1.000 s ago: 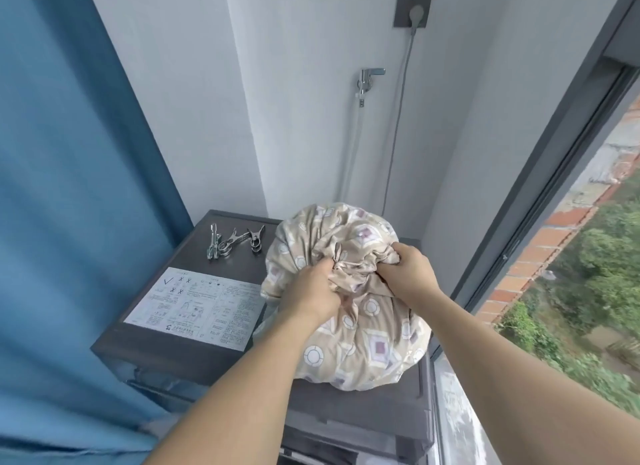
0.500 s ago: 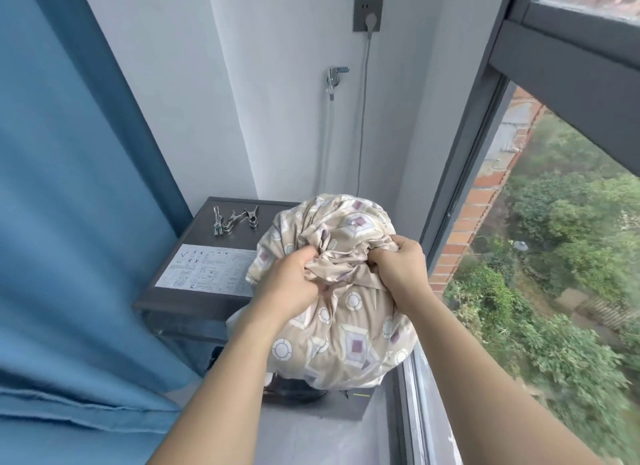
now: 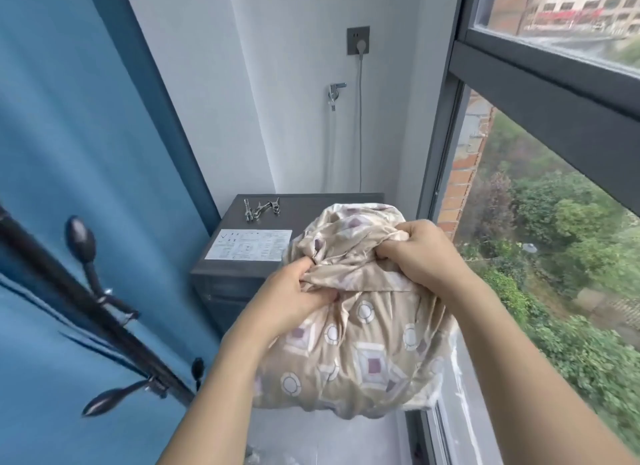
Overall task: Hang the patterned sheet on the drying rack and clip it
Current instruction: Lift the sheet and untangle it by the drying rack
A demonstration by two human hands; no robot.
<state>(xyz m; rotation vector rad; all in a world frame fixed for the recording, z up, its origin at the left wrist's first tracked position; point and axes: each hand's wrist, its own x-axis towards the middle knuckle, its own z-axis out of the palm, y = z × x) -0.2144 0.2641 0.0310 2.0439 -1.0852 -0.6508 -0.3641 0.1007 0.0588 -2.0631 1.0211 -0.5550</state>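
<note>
1. left hand and right hand, fingers clenched on the bunched sheet, held off the cabinet.
2. clips lie at cabinet's far left corner.

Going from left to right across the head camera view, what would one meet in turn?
Blue curtain → black rack pole with hooks → metal clips on the grey cabinet → left hand → patterned sheet, gripped by both hands → right hand → window frame → trees outside.
</note>
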